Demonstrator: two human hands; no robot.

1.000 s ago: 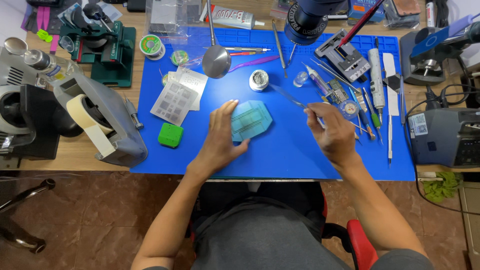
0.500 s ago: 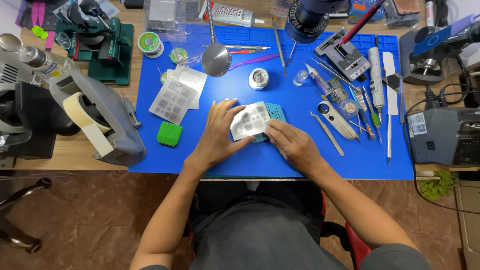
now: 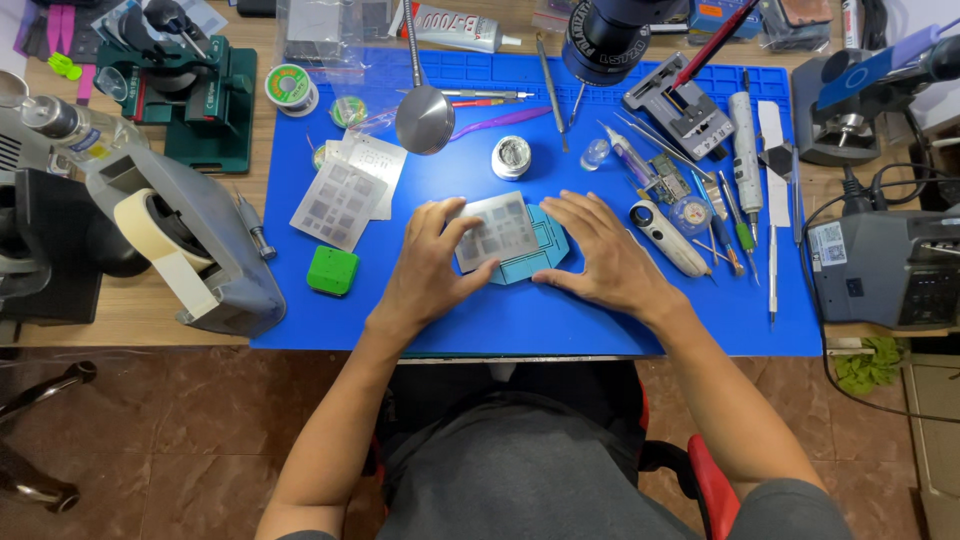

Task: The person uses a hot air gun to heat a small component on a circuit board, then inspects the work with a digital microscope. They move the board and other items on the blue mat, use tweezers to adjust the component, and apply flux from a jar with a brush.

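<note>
Both hands are pressing flat, fingers spread, nothing clenched: left hand [image 3: 432,268] is lying on a thin grey metal stencil plate [image 3: 492,230], right hand [image 3: 603,253] is touching the light-blue octagonal holder [image 3: 545,243] beneath that plate. Landmark: wide blue rubber work mat [image 3: 560,320]; stencil and holder are sitting at its centre. Grey tape dispenser [image 3: 190,240] is overlapping its left edge. Second perforated stencil sheet [image 3: 338,203] and small green square block [image 3: 333,270] are lying on it, left of centre.

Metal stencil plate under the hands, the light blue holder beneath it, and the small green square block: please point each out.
Metal stencil plate [image 3: 497,232]: head view, centre of its perforated face.
Light blue holder [image 3: 550,245]: head view, exposed right edge beside the plate.
Green square block [image 3: 333,271]: head view, middle of its top.
</note>
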